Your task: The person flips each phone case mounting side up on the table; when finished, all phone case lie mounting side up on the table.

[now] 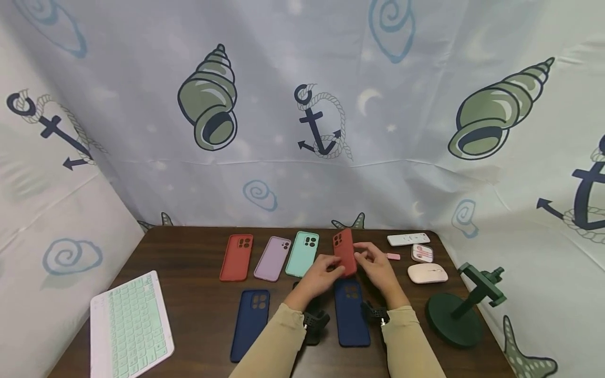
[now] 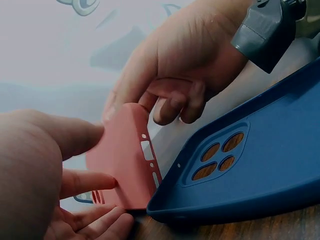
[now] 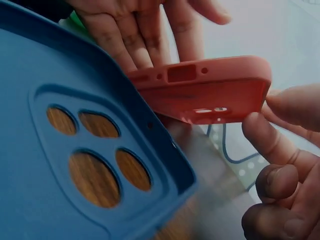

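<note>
A red phone case (image 1: 345,252) stands tilted near the back of the table, between the two hands. My right hand (image 1: 376,266) pinches its edge between thumb and forefinger, while the other fingers curl loosely, as the right wrist view shows. My left hand (image 1: 321,275) touches the flat side of the red case (image 3: 220,75) with fairly straight fingers, its thumb apart from it. Just in front lies a dark blue phone case (image 1: 353,317), with its camera cutouts (image 2: 218,155) showing wood through them. A dark object (image 1: 313,336) lies partly hidden under the left wrist.
To the left lie another red case (image 1: 236,258), a lilac case (image 1: 272,259), a mint case (image 1: 302,254) and a second blue case (image 1: 250,323). A keyboard (image 1: 134,325) sits far left. On the right are a remote (image 1: 408,239), a mouse (image 1: 427,273) and a green stand (image 1: 456,320).
</note>
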The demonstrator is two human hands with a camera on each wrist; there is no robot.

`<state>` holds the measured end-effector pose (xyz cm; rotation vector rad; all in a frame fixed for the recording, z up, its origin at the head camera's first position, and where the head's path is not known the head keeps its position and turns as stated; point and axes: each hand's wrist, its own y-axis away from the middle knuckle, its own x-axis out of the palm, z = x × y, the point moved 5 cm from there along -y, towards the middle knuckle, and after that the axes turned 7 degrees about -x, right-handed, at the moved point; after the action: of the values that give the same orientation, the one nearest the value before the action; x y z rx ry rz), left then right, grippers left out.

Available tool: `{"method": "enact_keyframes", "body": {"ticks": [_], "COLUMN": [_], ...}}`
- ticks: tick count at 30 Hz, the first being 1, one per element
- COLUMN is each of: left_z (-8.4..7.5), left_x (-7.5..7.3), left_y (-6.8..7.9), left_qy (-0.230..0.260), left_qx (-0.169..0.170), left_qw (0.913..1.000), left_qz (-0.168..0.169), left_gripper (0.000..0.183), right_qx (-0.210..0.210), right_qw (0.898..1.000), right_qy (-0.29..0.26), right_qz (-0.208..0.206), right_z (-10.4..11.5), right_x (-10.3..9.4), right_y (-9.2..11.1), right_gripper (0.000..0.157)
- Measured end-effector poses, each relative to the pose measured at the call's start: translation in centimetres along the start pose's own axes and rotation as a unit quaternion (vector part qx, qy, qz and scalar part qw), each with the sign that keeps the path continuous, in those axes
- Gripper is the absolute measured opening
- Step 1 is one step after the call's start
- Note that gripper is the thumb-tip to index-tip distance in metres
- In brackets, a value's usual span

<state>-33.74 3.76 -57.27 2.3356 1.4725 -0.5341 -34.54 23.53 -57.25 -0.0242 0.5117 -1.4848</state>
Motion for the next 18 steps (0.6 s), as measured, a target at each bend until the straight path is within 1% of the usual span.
{"method": "enact_keyframes", "body": {"ticks": [2, 4, 7, 9, 12, 15, 18], "left_z": [0.1, 0.1, -0.1, -0.3, -0.5, -0.5, -0.4], "left_x": [0.0, 0.0, -0.2, -0.2, -0.2, -0.2, -0.2], "left_y": [0.1, 0.1, 0.1, 0.0, 0.0, 0.0, 0.1], "left_qy": [0.011, 0.021, 0.037, 0.046, 0.051, 0.049, 0.051], "left_qx": [-0.005, -0.001, 0.016, 0.029, 0.033, 0.029, 0.024], "left_qw": [0.9999, 0.9998, 0.9992, 0.9985, 0.9982, 0.9984, 0.9984], "left_qz": [0.003, 0.005, 0.005, 0.005, 0.005, 0.007, 0.009], "left_gripper": [0.059, 0.061, 0.062, 0.063, 0.066, 0.067, 0.067], "right_qx": [-0.001, 0.004, 0.011, 0.009, 0.003, -0.003, -0.007], "right_qw": [1.0, 1.0, 0.999, 0.998, 0.997, 0.996, 0.997], "right_qy": [0.002, 0.007, 0.002, -0.006, -0.018, -0.022, -0.016], "right_qz": [0.009, 0.022, 0.042, 0.058, 0.075, 0.081, 0.075], "right_z": [0.0, 0.1, 0.5, 1.4, 2.9, 3.8, 3.4], "right_x": [0.3, 0.5, 0.8, 1.0, 1.4, 1.8, 2.2], "right_y": [-0.1, -0.1, -0.2, -0.2, -0.1, 0.0, 0.0], "right_gripper": [0.037, 0.039, 0.043, 0.044, 0.046, 0.047, 0.047]}}
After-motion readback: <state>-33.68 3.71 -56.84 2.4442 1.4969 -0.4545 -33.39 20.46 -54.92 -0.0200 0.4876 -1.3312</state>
